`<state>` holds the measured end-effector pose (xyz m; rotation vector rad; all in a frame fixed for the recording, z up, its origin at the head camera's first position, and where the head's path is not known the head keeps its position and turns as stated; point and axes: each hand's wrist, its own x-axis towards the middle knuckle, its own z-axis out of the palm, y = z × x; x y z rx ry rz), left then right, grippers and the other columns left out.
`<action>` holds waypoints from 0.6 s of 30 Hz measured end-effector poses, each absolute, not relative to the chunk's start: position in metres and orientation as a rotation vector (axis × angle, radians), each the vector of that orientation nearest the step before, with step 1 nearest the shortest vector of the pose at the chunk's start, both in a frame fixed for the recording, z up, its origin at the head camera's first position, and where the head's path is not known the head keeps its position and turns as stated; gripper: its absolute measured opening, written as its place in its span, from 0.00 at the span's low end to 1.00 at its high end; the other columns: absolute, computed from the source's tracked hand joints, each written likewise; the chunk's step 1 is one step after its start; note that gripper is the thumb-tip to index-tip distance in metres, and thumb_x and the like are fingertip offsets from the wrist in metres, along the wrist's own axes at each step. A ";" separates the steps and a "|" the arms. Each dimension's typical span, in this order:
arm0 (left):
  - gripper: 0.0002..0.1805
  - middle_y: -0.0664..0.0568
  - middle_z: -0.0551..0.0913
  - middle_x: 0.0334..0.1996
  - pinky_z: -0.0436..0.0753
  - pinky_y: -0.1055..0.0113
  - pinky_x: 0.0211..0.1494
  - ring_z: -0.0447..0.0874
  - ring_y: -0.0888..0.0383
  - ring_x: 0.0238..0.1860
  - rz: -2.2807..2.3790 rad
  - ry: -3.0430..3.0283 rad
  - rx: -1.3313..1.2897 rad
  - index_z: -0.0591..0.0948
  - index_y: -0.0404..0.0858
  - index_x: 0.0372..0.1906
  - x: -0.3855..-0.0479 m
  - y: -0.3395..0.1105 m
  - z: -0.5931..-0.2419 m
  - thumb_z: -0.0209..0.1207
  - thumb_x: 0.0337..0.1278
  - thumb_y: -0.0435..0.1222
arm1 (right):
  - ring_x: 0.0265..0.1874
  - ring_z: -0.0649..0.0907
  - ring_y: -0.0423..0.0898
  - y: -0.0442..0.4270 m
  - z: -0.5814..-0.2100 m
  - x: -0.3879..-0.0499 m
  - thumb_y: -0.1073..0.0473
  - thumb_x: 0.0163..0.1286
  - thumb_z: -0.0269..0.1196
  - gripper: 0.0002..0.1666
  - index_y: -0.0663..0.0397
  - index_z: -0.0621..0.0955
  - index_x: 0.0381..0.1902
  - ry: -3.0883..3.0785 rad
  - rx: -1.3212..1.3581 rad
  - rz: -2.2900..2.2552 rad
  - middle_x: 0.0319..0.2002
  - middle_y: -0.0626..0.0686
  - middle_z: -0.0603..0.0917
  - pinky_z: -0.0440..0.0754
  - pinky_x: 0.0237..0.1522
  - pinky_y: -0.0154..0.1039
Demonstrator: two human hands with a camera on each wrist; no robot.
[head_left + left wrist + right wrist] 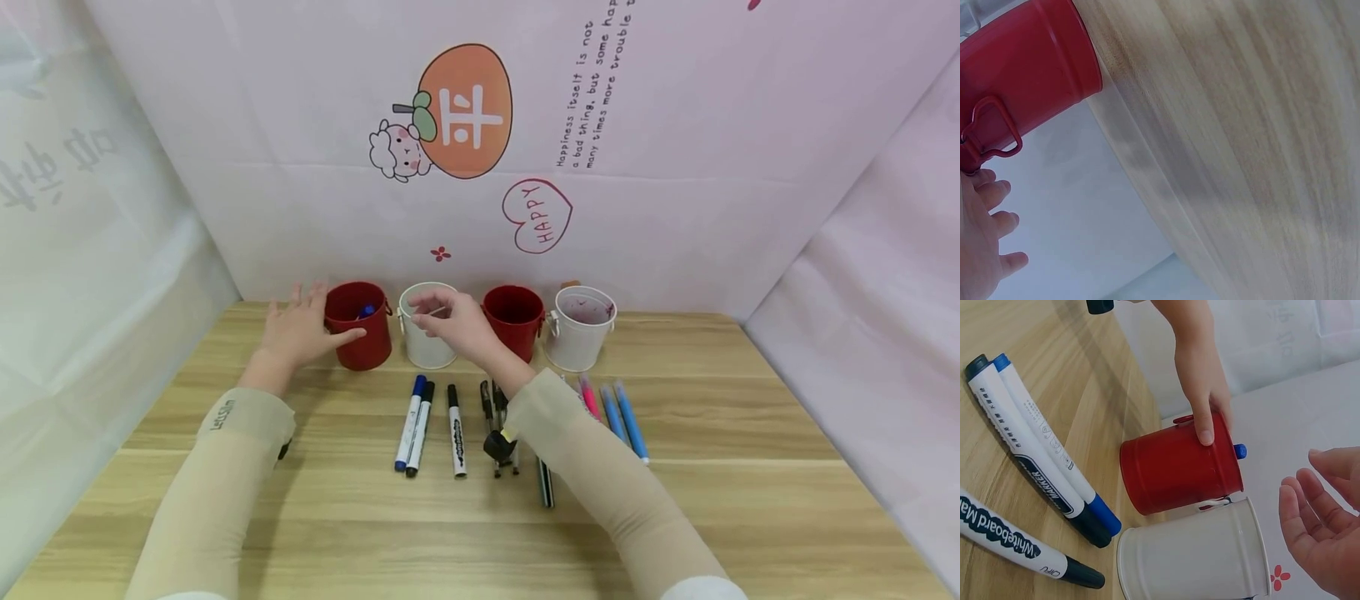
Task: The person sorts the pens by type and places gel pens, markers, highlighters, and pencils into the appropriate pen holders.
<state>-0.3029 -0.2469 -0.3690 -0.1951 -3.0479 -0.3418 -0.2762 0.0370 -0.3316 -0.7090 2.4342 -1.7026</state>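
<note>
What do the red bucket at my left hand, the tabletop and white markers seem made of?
Red bucket: probably painted metal, softly shiny, with a pressed ridge and bent wire loop. Tabletop: wood or printed laminate, fairly matte; streaky grain fits either. White markers: likely smooth plastic, given the printed barrels and separate caps.

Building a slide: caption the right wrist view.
Left hand touching a red bucket beside a white bucket, three markers nearby.

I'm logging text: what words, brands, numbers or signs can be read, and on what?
"HAPPY": heart
"Happiness itself is not a bad thing, but some hap... many times more trouble t...": backdrop, cut off
"平": orange fruit
"LetsSlim": left sleeve
"Whiteboard Ma...": lone marker, cut off
"MARKER": paired black marker
Too small or faint: markers' other print, characters on left cloth.
</note>
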 end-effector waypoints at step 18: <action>0.64 0.28 0.50 0.78 0.37 0.27 0.74 0.39 0.28 0.78 -0.333 -3.050 -0.188 0.48 0.28 0.80 -0.303 -0.247 -0.370 0.52 0.59 0.73 | 0.47 0.86 0.54 0.064 -0.348 -0.268 0.62 0.75 0.64 0.22 0.62 0.79 0.64 2.420 -0.750 -1.529 0.50 0.57 0.86 0.88 0.47 0.42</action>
